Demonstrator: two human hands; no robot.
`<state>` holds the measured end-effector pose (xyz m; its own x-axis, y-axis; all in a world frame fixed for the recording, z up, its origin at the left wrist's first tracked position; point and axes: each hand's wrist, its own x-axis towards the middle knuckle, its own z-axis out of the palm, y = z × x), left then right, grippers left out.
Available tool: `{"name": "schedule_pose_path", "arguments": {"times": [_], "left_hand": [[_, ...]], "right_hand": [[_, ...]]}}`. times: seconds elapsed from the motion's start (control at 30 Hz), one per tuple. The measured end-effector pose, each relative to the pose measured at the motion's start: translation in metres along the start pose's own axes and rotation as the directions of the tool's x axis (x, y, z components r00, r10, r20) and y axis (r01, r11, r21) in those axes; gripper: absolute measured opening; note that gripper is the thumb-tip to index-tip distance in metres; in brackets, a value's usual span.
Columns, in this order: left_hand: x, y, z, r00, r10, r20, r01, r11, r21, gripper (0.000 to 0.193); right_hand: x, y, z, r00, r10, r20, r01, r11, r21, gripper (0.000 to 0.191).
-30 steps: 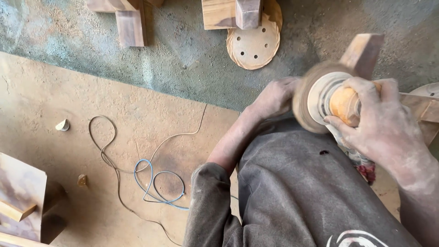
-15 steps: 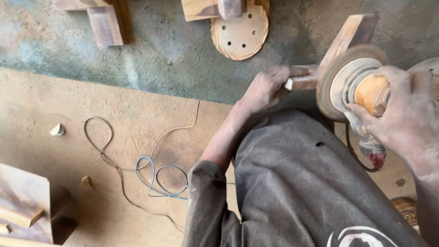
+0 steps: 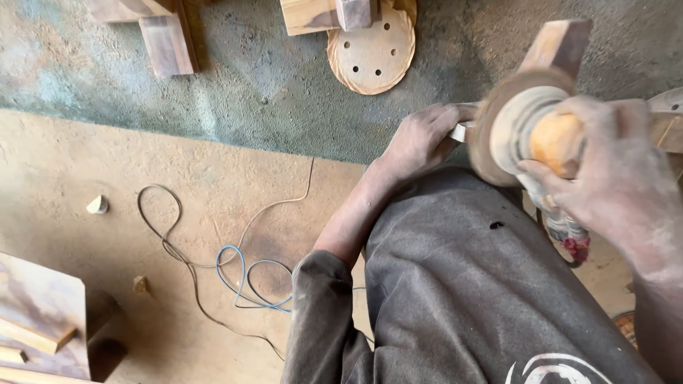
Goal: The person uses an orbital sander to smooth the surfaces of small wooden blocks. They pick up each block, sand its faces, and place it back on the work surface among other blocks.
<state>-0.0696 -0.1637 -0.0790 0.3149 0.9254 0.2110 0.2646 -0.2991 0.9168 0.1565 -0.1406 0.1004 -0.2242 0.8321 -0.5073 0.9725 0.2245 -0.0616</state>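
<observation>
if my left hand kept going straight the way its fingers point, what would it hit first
Likely the blurred sanding disc of the sander held in the right hand. The left hand grips a pale wooden piece and points right toward that disc; depth is unclear.

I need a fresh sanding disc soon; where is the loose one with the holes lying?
In the head view, the round sanding disc lies on the grey floor at top centre, partly under a wood block, up and left of the left hand.

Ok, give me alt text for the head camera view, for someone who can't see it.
Right hand grips a disc sander against a wood piece that the left hand steadies. Below lie a dusty floor, loose wires, wood blocks and a sanding disc.
</observation>
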Motion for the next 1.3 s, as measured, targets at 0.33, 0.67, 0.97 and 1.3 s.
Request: {"name": "schedule_pose_path", "arguments": {"times": [0.33, 0.67, 0.97, 1.3], "left_hand": [[-0.001, 0.006, -0.004, 0.999, 0.001, -0.047, -0.002, 1.000, -0.019, 0.038], [-0.016, -0.001, -0.009, 0.994, -0.112, 0.018, 0.111, 0.994, 0.018, 0.047], [-0.021, 0.015, -0.027, 0.983, -0.175, -0.060, 0.171, 0.983, -0.062, 0.040], [-0.016, 0.033, -0.043, 0.959, -0.261, 0.108, 0.205, 0.905, 0.373, 0.029]], "right_hand": [[-0.008, -0.014, -0.007, 0.993, -0.112, -0.039, 0.110, 0.992, -0.070, 0.086], [-0.016, 0.047, 0.011, 0.970, 0.235, 0.064, -0.227, 0.967, -0.113, 0.092], [-0.015, 0.109, 0.065, 0.944, 0.329, -0.031, -0.327, 0.944, 0.047, 0.083], [-0.041, 0.113, 0.116, 0.903, 0.262, -0.340, -0.138, 0.927, 0.348, 0.078]]}}
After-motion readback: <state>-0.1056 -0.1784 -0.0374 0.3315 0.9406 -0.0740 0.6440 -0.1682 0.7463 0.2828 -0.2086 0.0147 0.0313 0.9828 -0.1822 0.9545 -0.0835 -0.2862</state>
